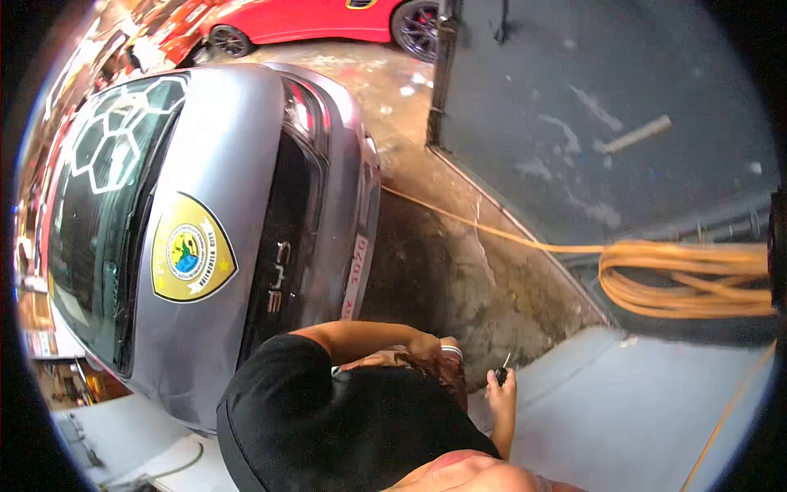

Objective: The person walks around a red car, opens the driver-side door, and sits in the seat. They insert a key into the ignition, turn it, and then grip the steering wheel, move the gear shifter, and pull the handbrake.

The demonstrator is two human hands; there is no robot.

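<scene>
Head view: a wet concrete floor [459, 271] in a garage, seen from above.
A grey car [221, 213] fills the left side, a red car [311, 20] stands beyond it, and a coiled orange hose [689, 279] lies to the right. The right hand [502, 385] is closed around a small dark key [502, 373], its thin tip pointing up and away from the body. The left hand [426, 348] is bent at the waist; its fingers cannot be made out.

A silver-grey car [238, 164] at frame left carries a yellow badge sticker [191, 248] and a white honeycomb pattern on its dark rear window [115, 148]. An orange hose [689, 279] coils at right; a red car [311, 20] sits along the top.
</scene>
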